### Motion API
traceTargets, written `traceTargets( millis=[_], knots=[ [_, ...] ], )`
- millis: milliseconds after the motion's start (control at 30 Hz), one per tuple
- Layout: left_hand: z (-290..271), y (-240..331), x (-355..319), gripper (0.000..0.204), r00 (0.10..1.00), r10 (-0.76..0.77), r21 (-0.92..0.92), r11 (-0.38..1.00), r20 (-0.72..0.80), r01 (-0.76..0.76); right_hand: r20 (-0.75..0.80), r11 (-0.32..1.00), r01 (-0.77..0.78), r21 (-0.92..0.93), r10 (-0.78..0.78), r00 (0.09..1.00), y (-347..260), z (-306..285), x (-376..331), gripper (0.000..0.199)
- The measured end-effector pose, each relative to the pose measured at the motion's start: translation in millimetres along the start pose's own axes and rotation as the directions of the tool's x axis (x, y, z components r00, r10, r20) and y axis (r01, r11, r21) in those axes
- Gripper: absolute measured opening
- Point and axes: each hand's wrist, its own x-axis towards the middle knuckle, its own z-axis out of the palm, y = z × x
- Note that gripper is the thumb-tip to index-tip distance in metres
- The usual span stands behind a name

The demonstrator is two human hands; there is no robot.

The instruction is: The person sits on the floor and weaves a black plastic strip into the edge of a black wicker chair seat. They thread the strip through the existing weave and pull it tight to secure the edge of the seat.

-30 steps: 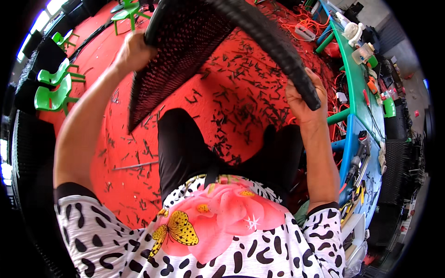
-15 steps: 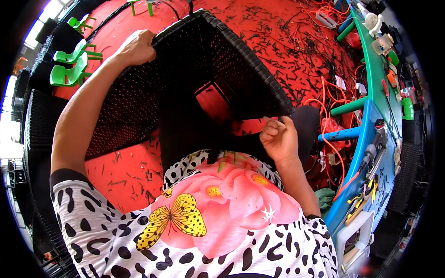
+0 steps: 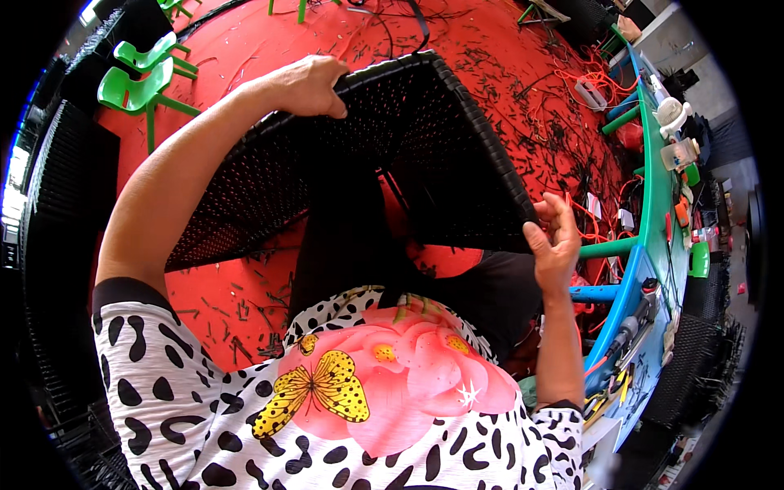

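A large black woven wicker piece (image 3: 482,139), box-like with a thick wrapped rim, is tilted in front of my lap and legs. My left hand (image 3: 310,88) is closed over its upper left rim, the fingers hidden behind the edge. At the lower right corner my right hand (image 3: 558,249) holds the rim, its thumb on the near side and its fingers around the outer side. The inside of the wicker is dark, and little of its bottom can be made out.
Black scraps litter the red floor (image 3: 490,49). To the right, a green and blue table (image 3: 653,188) carries a power tool (image 3: 629,331) and several hand tools. Orange cords (image 3: 576,73) tangle beside it. Green chairs (image 3: 139,88) stand at left.
My left hand and the wicker piece have shifted right. My right hand has moved right and up; its curled fingers have opened out around the rim corner.
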Motion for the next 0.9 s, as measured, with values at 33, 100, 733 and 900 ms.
traceTargets(
  millis=[33,100,733,900],
  knots=[
    [1.5,-4.8,5.6,0.048,0.999,0.028,-0.007,1.000,-0.040,-0.028,0.086,0.997,-0.062,0.044,0.058,0.995,-9.7,-1.9,9.6,0.045],
    [3.9,-18.4,22.7,0.051,0.989,0.085,-0.015,0.996,-0.122,-0.088,0.225,0.978,0.077,-0.195,-0.032,0.974,-24.1,2.1,30.0,0.036],
    [13.3,-3.5,118.1,0.053,0.937,-0.076,0.003,0.997,-0.342,0.082,0.215,0.842,0.280,-0.461,-0.200,0.956,-29.0,32.3,67.9,0.027],
    [16.3,-6.2,122.1,0.053,0.937,-0.033,0.014,0.999,-0.349,0.041,0.169,0.846,0.262,-0.463,-0.206,0.964,-23.0,36.1,67.2,0.027]
  ],
)
